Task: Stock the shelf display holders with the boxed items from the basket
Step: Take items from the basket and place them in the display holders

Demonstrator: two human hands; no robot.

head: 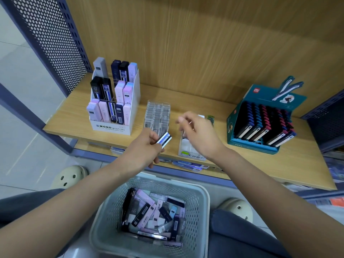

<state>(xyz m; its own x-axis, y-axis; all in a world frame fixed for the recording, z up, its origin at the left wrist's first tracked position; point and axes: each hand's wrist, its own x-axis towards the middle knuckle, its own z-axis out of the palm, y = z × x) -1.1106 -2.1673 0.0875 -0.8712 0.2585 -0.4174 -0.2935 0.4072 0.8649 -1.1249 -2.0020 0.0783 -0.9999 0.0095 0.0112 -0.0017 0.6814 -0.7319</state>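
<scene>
My left hand (147, 148) grips a small white box with blue and black stripes (164, 139) above the shelf's front edge, just in front of a clear plastic holder (157, 114). My right hand (199, 133) hovers over a white display holder (188, 148) with its fingers loosely curled; I cannot tell whether it holds anything. A grey perforated basket (201, 194) between my knees holds several pink, black and blue boxes. A white tiered display holder (111, 127) at the shelf's left is stocked with similar boxes.
A teal display box (242, 131) of dark flat items stands at the right of the wooden shelf (74, 116). A perforated metal side panel (55, 43) bounds the shelf on the left. A lower shelf below carries more packets.
</scene>
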